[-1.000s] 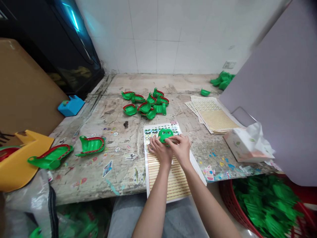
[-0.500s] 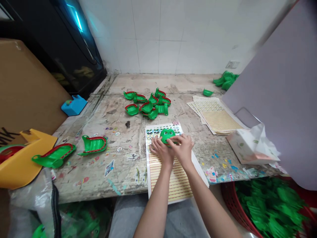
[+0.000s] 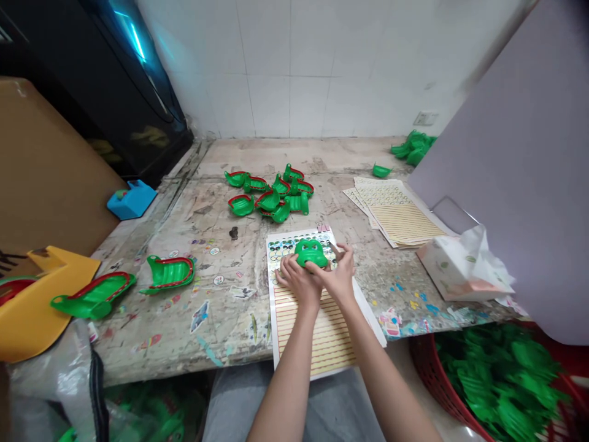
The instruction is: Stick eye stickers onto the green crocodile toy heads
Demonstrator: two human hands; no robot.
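A green plastic frog-like head [image 3: 310, 250] with angry eyes is held just above a sticker sheet [image 3: 317, 344] at the table's front edge. My left hand [image 3: 299, 281] grips its lower left side, the fingers curled against it. On the other side, my right hand [image 3: 339, 274] has its thumb pressed to the front of the piece, while its other fingers are bent beside it. The sheet shows eye stickers at the top and yellow strips with red lines below. Both forearms hide part of it.
Green pieces with red rims [image 3: 269, 199] lie mid-table, two more at left near a yellow bin [image 3: 55, 294]. Spare sheets [image 3: 400, 212] and a tissue box [image 3: 460, 264] stand at right. A red basket [image 3: 426, 374] of green parts is below the edge.
My right fingers have spread away from the top of the green head, which now shows more of its front. The whole view has shifted slightly.
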